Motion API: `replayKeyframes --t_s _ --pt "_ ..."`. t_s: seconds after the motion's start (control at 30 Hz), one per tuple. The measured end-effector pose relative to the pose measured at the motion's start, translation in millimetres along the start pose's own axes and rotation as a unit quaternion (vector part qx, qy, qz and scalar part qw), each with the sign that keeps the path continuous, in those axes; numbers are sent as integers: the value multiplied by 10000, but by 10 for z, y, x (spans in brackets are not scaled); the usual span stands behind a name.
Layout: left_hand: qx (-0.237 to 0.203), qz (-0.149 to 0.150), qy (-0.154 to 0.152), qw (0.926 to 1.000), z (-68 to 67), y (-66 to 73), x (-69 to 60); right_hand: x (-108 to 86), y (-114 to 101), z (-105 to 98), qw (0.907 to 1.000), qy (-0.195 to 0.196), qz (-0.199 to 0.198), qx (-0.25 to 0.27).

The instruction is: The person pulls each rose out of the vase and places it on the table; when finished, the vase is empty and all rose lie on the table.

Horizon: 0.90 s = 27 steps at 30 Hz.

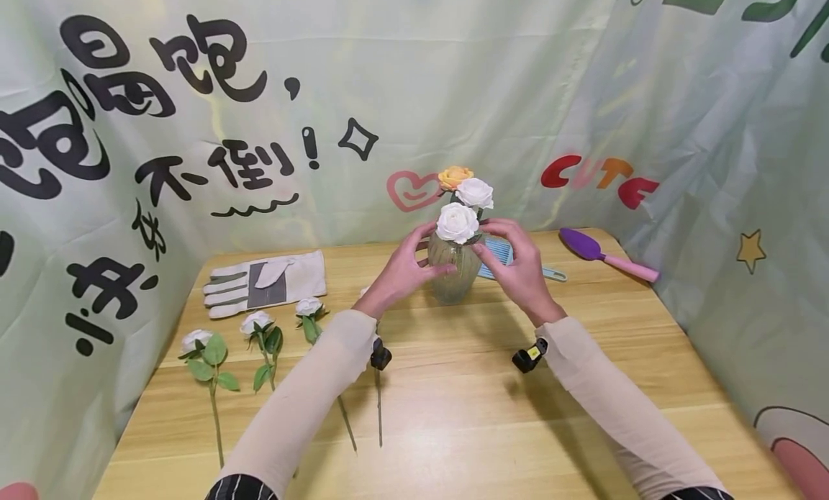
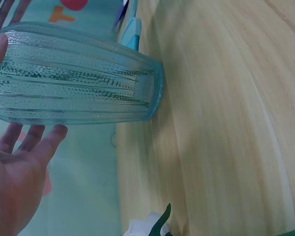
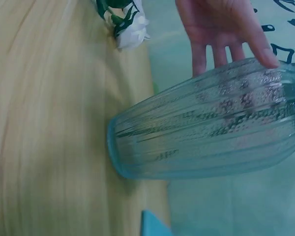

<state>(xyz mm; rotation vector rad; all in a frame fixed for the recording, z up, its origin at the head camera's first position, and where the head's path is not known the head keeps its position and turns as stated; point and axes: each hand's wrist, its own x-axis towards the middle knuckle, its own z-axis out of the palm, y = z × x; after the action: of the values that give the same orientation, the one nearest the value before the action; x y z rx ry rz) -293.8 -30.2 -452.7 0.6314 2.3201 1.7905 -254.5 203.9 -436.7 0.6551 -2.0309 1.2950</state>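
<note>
Glass vase (image 1: 451, 278) stands upright on the table (image 1: 447, 414), its long axis vertical, mouth upward. Left hand (image 1: 406, 266) and right hand (image 1: 516, 261) curve round its upper sides, each grip grasping it. Its see-through wall is ribbed and pebbled; a yellow rose (image 1: 455, 177) and two white roses (image 1: 457, 223) top it. Wood grain marks the pale table, and printed cloth (image 1: 453, 83) hangs behind and on both sides.

Head view: forward-down over whole worktop (image 1: 453, 414); wrist views: close, low, turned sideways; both share vase (image 2: 78, 78), opposite sides
</note>
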Motion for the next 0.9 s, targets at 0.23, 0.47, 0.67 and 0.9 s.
replayKeyframes --t_s 0.23,0.47,0.67,0.9 --pt "-243 66 -77 9997 5 -32 11 115 -100 42 9988 -242 -321 -264" --pt "-257 83 -77 9996 -4 -34 9 178 -135 107 9970 -368 -621 -265" --pt "-252 105 -47 9996 0 -35 20 218 -194 164 9931 -608 -907 -429" --pt "-342 152 -60 9993 5 -42 25 277 -249 211 9885 -1020 -720 -853"
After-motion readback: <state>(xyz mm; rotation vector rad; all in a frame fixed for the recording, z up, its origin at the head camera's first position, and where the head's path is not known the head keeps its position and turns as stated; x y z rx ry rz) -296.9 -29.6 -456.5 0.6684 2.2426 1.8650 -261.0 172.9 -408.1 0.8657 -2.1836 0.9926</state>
